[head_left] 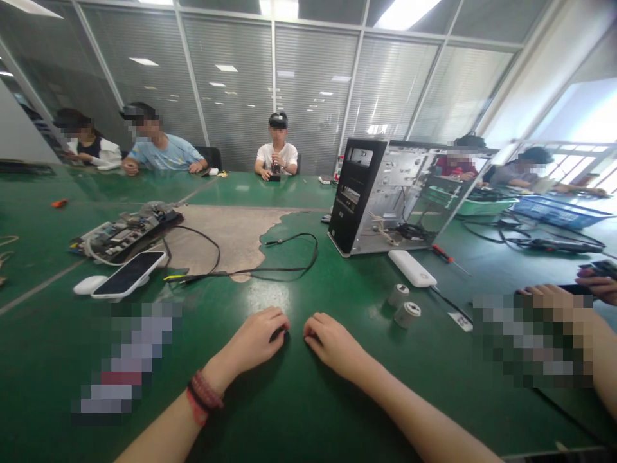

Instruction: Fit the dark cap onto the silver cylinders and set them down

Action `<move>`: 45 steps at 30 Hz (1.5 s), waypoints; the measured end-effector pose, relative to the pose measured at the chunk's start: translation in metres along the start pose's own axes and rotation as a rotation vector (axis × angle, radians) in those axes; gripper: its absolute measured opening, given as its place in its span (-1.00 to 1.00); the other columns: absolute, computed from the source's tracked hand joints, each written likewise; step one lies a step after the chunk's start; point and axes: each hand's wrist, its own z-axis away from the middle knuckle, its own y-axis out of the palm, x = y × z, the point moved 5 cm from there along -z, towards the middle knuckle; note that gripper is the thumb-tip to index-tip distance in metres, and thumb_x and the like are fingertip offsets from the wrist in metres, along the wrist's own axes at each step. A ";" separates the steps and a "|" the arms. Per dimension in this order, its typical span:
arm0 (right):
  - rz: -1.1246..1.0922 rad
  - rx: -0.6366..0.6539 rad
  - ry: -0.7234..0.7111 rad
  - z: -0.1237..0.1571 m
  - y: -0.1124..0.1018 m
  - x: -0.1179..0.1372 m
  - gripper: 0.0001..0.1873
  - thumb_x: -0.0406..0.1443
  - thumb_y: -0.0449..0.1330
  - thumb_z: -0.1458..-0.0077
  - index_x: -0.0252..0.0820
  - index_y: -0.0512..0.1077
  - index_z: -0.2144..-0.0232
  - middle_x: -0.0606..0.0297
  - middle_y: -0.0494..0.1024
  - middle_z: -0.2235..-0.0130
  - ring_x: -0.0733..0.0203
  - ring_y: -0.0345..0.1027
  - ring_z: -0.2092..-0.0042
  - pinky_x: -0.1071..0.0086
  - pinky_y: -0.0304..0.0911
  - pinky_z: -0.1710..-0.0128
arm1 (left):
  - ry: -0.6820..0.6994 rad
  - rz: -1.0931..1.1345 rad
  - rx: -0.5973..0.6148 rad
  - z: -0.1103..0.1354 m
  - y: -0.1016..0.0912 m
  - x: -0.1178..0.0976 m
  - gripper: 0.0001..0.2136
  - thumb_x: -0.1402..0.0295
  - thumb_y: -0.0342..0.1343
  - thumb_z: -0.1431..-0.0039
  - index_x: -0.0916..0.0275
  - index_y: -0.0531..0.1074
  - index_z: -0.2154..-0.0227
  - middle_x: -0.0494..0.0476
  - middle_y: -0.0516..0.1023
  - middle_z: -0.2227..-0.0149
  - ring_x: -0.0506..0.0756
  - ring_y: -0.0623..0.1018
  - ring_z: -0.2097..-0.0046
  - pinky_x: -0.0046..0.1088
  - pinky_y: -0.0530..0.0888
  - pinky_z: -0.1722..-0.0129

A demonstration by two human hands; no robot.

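My left hand [255,339] rests on the green tabletop with its fingers curled toward the thumb. A small dark patch shows between thumb and fingers; I cannot tell if it is a thing or shadow. A red and dark beaded bracelet [202,397] circles that wrist. Just to the right, a small gap away, lies my right hand [332,341], fingers curled in and nothing visible in them. Beyond both hands a black cable [289,269] loops over the table. Two small whitish cylinders [407,314] stand right of my right hand.
An open computer case [359,199] stands back right, beside a white power bank [412,268] and screwdriver [450,259]. At left are a circuit-board assembly [130,231] and phone [129,275]. Co-workers sit around the table; another person's hand [554,302] is at far right.
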 end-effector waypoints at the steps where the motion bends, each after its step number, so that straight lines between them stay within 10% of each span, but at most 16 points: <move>1: -0.032 -0.006 -0.008 -0.001 -0.006 -0.005 -0.88 -0.47 0.10 -0.07 -0.16 0.35 0.37 0.25 0.43 0.31 0.16 0.32 0.22 0.33 0.24 0.20 | 0.000 0.000 0.001 0.000 0.000 0.000 -0.87 0.52 -0.04 -0.13 0.21 0.37 0.33 0.07 0.42 0.30 0.08 0.43 0.22 -0.44 0.38 0.19; 12: 0.020 -0.356 0.636 0.074 -0.151 -0.155 -0.69 -0.05 0.11 0.00 -0.15 0.44 0.43 0.26 0.53 0.46 0.13 0.38 0.41 0.33 0.18 0.40 | -0.008 0.005 0.006 0.002 0.000 0.000 -0.86 0.52 -0.04 -0.14 0.21 0.39 0.31 0.08 0.43 0.28 0.08 0.44 0.20 -0.44 0.38 0.16; 31: -0.111 -0.155 0.717 0.099 -0.126 -0.196 -0.73 -0.08 0.15 0.10 -0.13 0.46 0.44 0.28 0.57 0.43 0.13 0.42 0.37 0.35 0.22 0.38 | -0.005 0.007 -0.014 0.001 0.000 0.000 -0.86 0.52 -0.04 -0.13 0.20 0.38 0.33 0.07 0.43 0.28 0.08 0.44 0.21 -0.44 0.39 0.18; 39: 0.125 -0.314 0.857 0.089 -0.133 -0.205 -0.46 0.08 0.05 -0.01 -0.22 0.41 0.18 0.06 0.57 0.21 -0.02 0.45 0.18 0.25 0.27 0.26 | -0.017 0.007 0.005 0.000 -0.002 -0.002 -0.86 0.53 -0.03 -0.12 0.21 0.38 0.33 0.08 0.44 0.28 0.08 0.44 0.21 -0.44 0.39 0.18; 45: 0.288 -0.171 0.958 0.068 -0.110 -0.190 -0.49 0.02 -0.01 -0.09 -0.22 0.41 0.12 -0.06 0.55 0.16 -0.16 0.45 0.12 0.13 0.25 0.24 | -0.016 -0.002 0.013 0.001 -0.003 -0.002 -0.86 0.53 -0.04 -0.12 0.21 0.38 0.33 0.09 0.44 0.28 0.08 0.45 0.21 -0.44 0.40 0.19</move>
